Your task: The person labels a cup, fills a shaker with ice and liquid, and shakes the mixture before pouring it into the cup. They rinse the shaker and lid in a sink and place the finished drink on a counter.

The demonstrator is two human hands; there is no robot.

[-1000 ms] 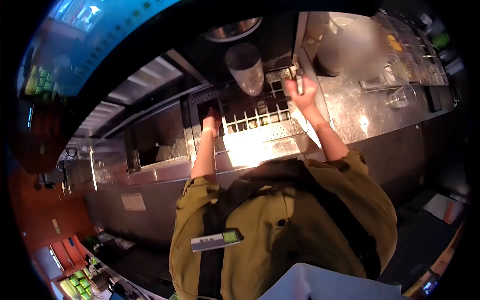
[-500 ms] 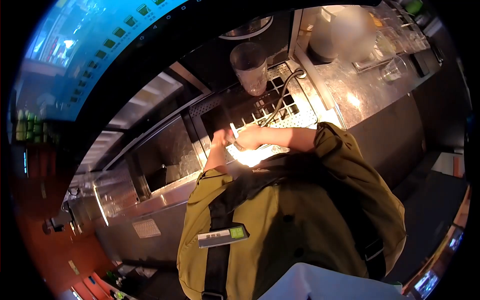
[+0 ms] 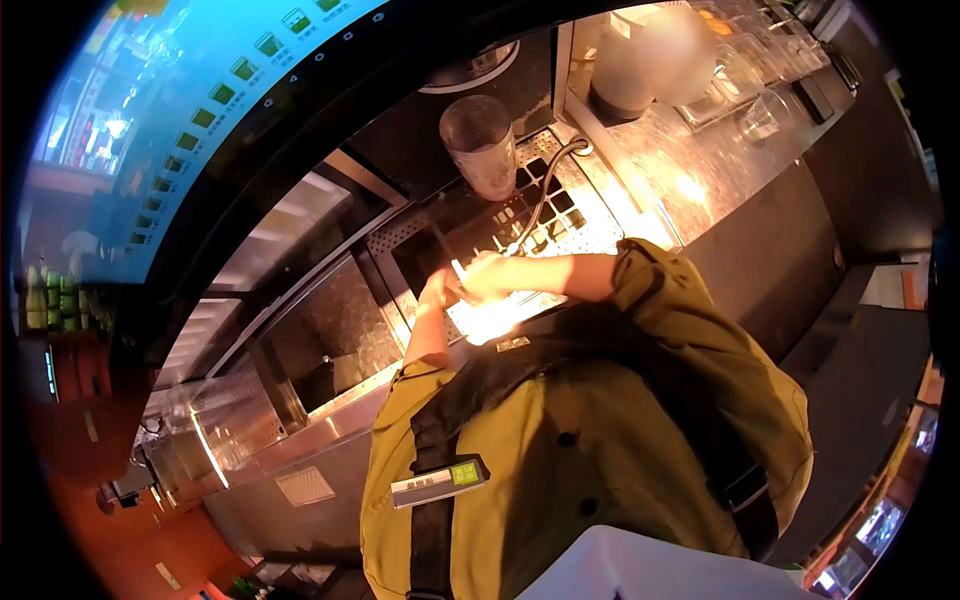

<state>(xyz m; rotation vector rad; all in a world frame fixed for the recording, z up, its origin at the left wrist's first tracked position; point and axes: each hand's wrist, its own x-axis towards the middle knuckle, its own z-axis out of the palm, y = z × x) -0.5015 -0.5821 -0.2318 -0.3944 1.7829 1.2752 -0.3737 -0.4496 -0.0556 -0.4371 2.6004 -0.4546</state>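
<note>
My right hand (image 3: 487, 277) and my left hand (image 3: 436, 293) meet over the front of a metal counter well, close to my body. A thin, white stick-like piece (image 3: 459, 269) stands up between them, with the right fingers curled around it. The left fingers are bent in against the same spot, and what they grip is hidden. Just beyond the hands lies a square-holed grate (image 3: 566, 216). A black hose (image 3: 541, 208) bends over it, its lower end close to my right hand. Behind the grate stands a tall clear jug (image 3: 481, 150).
To the left, a metal basin (image 3: 335, 340) is sunk in the counter. The steel worktop (image 3: 665, 160) at right bears a clear cup (image 3: 763, 118) and small containers. A large lit screen (image 3: 215, 95) overhangs the upper left. Bright light glares beside my hands.
The view has shifted slightly, so the counter and jug sit a little further left. Both hands stay together at the well, the white piece still between them.
</note>
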